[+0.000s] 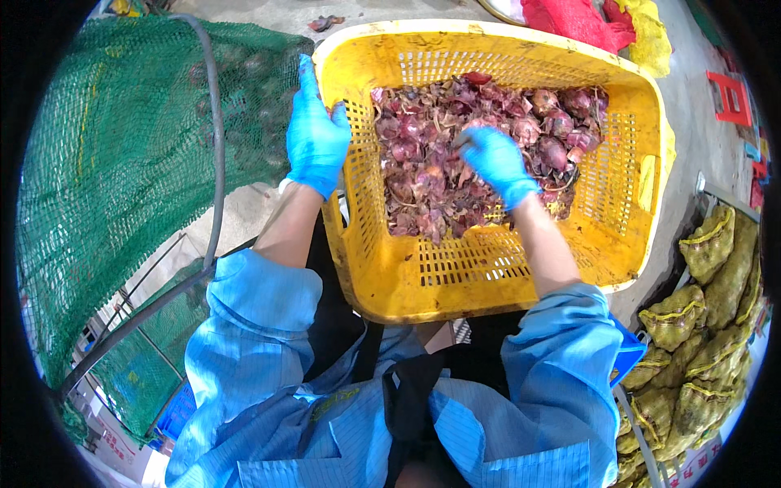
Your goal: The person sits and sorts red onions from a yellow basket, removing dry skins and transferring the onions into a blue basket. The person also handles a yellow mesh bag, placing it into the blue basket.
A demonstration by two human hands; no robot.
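Note:
A yellow plastic basket (476,299) with slotted walls sits in front of me, dirty along its sides. Purple-red onions (554,152) lie on its floor among a thick layer of loose dry skins (427,195). My left hand (317,140), in a blue glove, is at the basket's left rim. Its thumb is on the inner side and its fingers extend along the outside. Over the middle of the onions is my right hand (497,161), also gloved in blue and slightly blurred. Its curled fingertips are among the skins, and whether they pinch anything is hidden.
Left of the basket, a green mesh net (134,134) hangs on a bent grey metal frame (213,122), with round dark produce inside. Several filled yellow mesh sacks (701,341) are stacked on the right. A red sack (573,24) and a red plastic stool (729,97) stand further back.

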